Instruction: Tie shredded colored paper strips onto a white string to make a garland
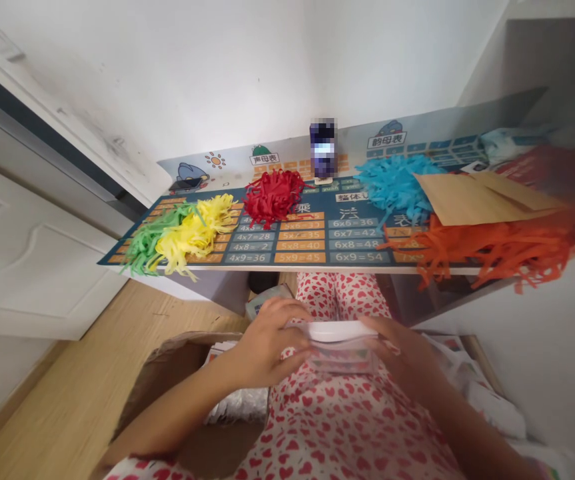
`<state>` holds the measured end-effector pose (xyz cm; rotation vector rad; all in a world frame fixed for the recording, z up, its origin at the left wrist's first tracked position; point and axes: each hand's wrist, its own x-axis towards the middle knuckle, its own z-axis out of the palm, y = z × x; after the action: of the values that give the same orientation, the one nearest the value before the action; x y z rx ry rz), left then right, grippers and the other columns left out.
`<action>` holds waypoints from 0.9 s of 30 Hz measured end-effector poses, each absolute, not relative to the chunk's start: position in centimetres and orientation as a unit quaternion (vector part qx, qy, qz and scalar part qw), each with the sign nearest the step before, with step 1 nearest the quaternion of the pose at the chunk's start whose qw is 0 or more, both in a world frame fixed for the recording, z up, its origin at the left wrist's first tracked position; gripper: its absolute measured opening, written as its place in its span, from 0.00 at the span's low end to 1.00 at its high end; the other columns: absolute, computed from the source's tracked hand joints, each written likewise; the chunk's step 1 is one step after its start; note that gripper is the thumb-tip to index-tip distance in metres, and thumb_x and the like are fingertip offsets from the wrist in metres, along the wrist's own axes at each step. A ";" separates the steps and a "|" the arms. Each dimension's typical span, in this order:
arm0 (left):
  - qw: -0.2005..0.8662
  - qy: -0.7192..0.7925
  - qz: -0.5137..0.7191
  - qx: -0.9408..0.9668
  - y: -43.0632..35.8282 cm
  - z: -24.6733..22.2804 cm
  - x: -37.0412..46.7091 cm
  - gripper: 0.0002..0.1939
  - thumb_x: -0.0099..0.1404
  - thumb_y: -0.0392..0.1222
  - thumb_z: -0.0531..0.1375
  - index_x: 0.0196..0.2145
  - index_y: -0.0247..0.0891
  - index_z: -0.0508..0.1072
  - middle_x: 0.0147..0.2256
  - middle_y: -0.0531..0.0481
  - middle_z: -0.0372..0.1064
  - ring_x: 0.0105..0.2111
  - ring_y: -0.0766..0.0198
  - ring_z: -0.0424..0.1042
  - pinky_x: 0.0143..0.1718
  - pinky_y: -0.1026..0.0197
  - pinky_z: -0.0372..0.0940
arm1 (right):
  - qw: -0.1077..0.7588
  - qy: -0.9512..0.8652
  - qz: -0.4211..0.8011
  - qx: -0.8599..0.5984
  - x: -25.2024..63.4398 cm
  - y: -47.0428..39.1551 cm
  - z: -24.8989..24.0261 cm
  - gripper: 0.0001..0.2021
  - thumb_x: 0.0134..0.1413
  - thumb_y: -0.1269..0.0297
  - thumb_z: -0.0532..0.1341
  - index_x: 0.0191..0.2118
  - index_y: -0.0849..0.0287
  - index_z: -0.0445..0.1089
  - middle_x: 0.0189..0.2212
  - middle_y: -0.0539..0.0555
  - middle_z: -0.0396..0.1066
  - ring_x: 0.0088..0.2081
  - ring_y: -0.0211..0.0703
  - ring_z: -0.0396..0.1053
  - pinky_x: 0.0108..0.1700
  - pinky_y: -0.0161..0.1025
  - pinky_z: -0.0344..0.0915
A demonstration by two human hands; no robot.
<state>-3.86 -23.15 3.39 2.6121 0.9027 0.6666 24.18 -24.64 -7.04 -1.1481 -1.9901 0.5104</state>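
Observation:
A white-edged item with a clear, printed lower part (338, 331) is held level over my lap, below the desk's front edge. My left hand (280, 337) grips its left end, fingers bent around it. At the right end, my right hand (392, 343) holds it with thumb and fingers. On the desk beyond lie piles of shredded paper: green (150, 237), yellow (197, 233), red (274, 197), blue (397, 187) and orange (497, 250). A brown paper piece (482, 200) rests on the orange pile.
A phone (324, 150) stands upright at the back of the desk mat (254, 257). A cardboard box (152, 373) with packets is at my left. Plastic-wrapped packets (492, 407) lie at my right. A white door (32, 253) stands at the far left.

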 end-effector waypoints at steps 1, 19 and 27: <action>0.152 0.324 0.247 0.901 -23.2 3.1 -4.1 0.02 0.64 0.38 0.61 0.36 0.39 0.71 0.46 0.43 0.71 0.50 0.54 0.68 0.52 0.48 0.61 | 0.383 -0.780 0.200 -0.452 24.2 -24.7 -7.0 0.15 0.65 0.59 0.54 0.53 0.54 0.70 0.45 0.56 0.77 0.44 0.45 0.77 0.46 0.39 0.74; -0.062 0.387 0.206 0.897 -25.7 1.9 -3.4 0.04 0.65 0.39 0.62 0.36 0.37 0.73 0.41 0.47 0.77 0.45 0.54 0.73 0.50 0.48 0.61 | 0.376 -0.786 0.181 -0.455 23.9 -24.9 -7.2 0.16 0.65 0.59 0.54 0.52 0.53 0.72 0.45 0.55 0.78 0.43 0.45 0.77 0.44 0.38 0.75; 0.090 0.427 0.250 0.864 -25.6 1.3 -4.5 0.06 0.68 0.37 0.58 0.40 0.39 0.76 0.45 0.45 0.77 0.44 0.57 0.75 0.46 0.52 0.67 | 0.388 -0.787 0.165 -0.450 24.2 -24.8 -6.8 0.14 0.65 0.60 0.54 0.52 0.55 0.71 0.45 0.55 0.78 0.43 0.44 0.77 0.45 0.38 0.75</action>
<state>-4.47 -25.56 1.35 2.5699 1.2700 0.7425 24.22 -24.76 -6.79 -1.1436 -2.0028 0.4204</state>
